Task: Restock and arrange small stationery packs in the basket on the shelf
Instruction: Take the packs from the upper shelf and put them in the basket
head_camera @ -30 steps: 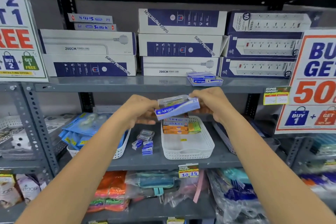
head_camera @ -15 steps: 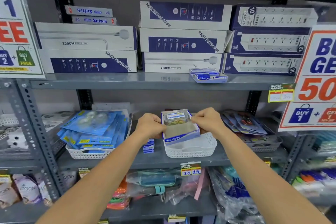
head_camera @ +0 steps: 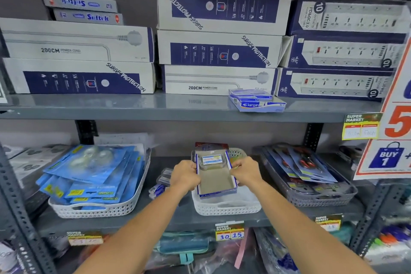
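Restocking step: left hand [head_camera: 185, 174] and right hand [head_camera: 245, 172] have fingers clamped on either side of the open carton [head_camera: 215, 179], held over the white basket [head_camera: 226, 206]. Next I'd guess tipping out the small pack [head_camera: 211, 159] near its far end.

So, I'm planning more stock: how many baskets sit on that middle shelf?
3: a white basket of blue packs at left, the white basket under both hands in the centre, and a grey basket at right. More may be hidden past the frame edges.
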`<state>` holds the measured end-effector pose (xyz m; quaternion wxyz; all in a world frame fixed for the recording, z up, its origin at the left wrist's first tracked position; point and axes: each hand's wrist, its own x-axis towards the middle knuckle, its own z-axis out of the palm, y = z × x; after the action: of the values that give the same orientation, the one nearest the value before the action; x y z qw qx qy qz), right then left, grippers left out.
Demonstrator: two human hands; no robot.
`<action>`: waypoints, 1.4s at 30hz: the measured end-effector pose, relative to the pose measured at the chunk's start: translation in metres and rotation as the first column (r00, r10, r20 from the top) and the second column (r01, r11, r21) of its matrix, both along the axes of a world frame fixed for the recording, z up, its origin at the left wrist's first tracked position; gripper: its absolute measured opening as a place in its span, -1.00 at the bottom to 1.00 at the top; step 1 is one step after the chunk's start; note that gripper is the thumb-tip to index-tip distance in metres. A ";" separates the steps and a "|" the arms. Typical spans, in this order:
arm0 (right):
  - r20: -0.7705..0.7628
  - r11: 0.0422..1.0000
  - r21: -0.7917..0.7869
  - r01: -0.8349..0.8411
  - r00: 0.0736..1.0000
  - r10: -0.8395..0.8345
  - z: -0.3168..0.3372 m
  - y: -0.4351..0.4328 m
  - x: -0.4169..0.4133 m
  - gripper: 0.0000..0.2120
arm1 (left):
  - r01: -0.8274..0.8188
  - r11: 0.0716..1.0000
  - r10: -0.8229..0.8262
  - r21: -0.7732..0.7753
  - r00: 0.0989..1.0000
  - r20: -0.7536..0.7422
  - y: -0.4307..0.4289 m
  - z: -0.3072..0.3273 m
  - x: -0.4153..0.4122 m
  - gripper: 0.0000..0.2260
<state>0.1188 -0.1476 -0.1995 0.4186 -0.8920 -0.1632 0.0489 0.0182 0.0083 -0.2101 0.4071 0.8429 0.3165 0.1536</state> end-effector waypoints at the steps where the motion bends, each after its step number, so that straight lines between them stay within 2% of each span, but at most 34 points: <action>1: -0.003 1.000 -0.019 0.005 1.000 -0.006 -0.006 0.003 0.004 -0.83 | 0.004 1.000 -0.004 0.018 1.000 -0.012 0.002 -0.005 0.006 -0.85; 4: -0.030 0.999 -0.044 0.014 0.999 -0.015 -0.023 0.015 0.021 -0.82 | 0.027 0.997 -0.023 0.076 0.998 -0.054 0.009 -0.022 0.026 -0.87; 8: -0.018 0.987 -0.161 -0.016 1.000 0.013 -0.045 0.028 0.039 -0.86 | 0.049 0.979 -0.013 0.197 0.984 -0.179 0.017 -0.041 0.044 -0.87; 13: -0.023 0.964 -0.258 -0.058 0.998 0.054 -0.073 0.040 0.051 -0.82 | 0.106 0.933 0.032 0.344 0.927 -0.374 0.024 -0.068 0.059 -0.71; 18: -0.044 0.936 -0.340 -0.087 0.996 0.076 -0.094 0.042 0.056 -0.86 | 0.268 0.814 0.029 0.515 0.867 -0.498 0.018 -0.078 0.072 -0.69; 21: -0.053 0.912 -0.398 -0.100 0.995 0.086 -0.099 0.041 0.058 -0.85 | 0.384 0.735 0.010 0.558 0.817 -0.576 0.013 -0.083 0.073 -0.68; 25: -0.051 0.868 -0.481 -0.121 0.993 0.111 -0.106 0.043 0.060 -0.82 | 0.409 0.697 0.016 0.588 0.812 -0.584 0.010 -0.088 0.075 -0.67; 32: -0.092 0.818 -0.550 -0.166 0.986 0.138 -0.113 0.045 0.061 -0.66 | 0.423 0.658 0.041 0.623 0.806 -0.591 0.003 -0.092 0.076 -0.70; 37: -0.118 0.813 -0.549 -0.194 0.981 0.155 -0.108 0.042 0.061 -0.71 | 0.410 0.672 0.040 0.616 0.811 -0.583 0.004 -0.087 0.072 -0.71; 42: -0.106 0.842 -0.510 -0.177 0.984 0.142 -0.097 0.037 0.055 -0.76 | 0.348 0.725 0.007 0.595 0.860 -0.511 0.002 -0.079 0.062 -0.79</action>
<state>0.1736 -0.1106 -0.2966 0.1629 -0.9529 -0.2042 0.1541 0.0801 0.0100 -0.2886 -0.0015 0.9686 0.2485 0.0040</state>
